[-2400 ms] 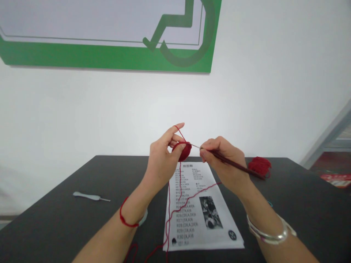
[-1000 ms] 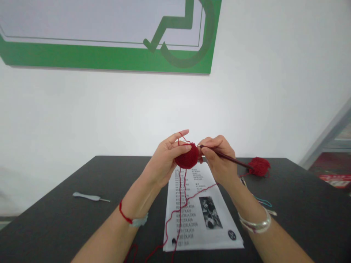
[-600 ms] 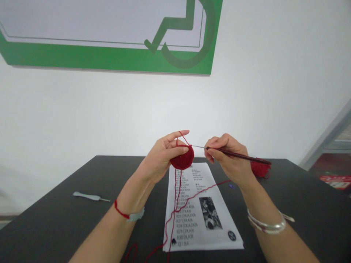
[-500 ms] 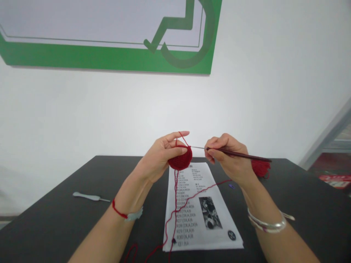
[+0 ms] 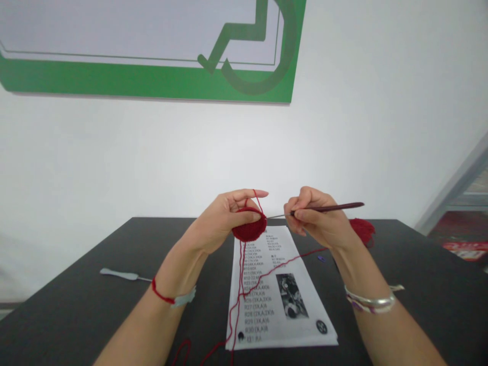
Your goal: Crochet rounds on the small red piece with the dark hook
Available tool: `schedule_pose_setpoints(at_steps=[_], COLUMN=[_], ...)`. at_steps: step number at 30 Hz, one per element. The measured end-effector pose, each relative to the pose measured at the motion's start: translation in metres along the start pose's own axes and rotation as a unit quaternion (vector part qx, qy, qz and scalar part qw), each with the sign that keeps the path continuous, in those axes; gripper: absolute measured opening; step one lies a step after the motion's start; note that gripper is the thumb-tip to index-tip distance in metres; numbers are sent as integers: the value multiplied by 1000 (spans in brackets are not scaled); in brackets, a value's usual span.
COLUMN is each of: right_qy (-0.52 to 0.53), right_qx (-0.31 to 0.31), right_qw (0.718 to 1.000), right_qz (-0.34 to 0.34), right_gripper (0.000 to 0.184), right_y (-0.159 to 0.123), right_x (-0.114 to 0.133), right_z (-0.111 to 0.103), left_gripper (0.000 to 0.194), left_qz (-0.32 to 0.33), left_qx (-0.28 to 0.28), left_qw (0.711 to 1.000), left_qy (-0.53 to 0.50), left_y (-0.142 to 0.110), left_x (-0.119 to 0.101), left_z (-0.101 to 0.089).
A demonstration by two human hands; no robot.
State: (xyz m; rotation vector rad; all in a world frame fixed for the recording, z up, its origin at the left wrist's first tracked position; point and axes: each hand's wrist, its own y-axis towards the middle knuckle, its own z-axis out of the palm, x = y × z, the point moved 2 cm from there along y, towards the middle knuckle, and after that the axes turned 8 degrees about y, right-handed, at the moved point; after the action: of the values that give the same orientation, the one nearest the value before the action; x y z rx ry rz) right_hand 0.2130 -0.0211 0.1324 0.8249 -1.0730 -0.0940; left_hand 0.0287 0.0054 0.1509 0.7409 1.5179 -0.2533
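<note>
My left hand pinches a round red crochet piece between thumb and fingers, with a strand of red yarn looped over its raised index finger. In my right hand is a crochet hook with a dark red handle, held like a pen. The thin metal shaft reaches left to the upper right rim of the crochet piece; whether its tip sits inside a stitch I cannot tell. Two yarn strands hang below the piece over the printed sheet.
On the black table, a grey-handled hook lies to the left, partly behind my left forearm. A red yarn bundle rests behind my right wrist, with a small purple clip nearby. A white wall with a green-edged sign stands behind.
The hook's handle end has swung up, so the hook now slopes down toward the crochet piece. Both hands and the piece have shifted slightly lower.
</note>
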Motion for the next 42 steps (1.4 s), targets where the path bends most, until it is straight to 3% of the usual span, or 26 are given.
schedule_pose_setpoints(at_steps=[3,6,24,32,42], right_qy=[50,61,-133,-212,-239], right_qx=[-27,-48,-18,-24,-21], right_qw=[998,997,989,974,966], right_qz=[18,7,-65,-81,-97], right_gripper=[16,16,15,19,18], right_y=[6,8,-5,-11,-11], right_x=[-2,-2,13,20,20], right_z=[5,7,0,10,20], left_gripper=[38,40,37,40,44], left_qz=[46,65,15,-13,-16], left_qx=[-56,-76,-35,-27,-34], left_qw=[997,995,999,999,998], left_qy=[-5,-22,-31,-40,-55], left_y=[3,5,1,-1,-1], left_x=[0,0,0,0,-1], left_z=[2,4,2,2,2])
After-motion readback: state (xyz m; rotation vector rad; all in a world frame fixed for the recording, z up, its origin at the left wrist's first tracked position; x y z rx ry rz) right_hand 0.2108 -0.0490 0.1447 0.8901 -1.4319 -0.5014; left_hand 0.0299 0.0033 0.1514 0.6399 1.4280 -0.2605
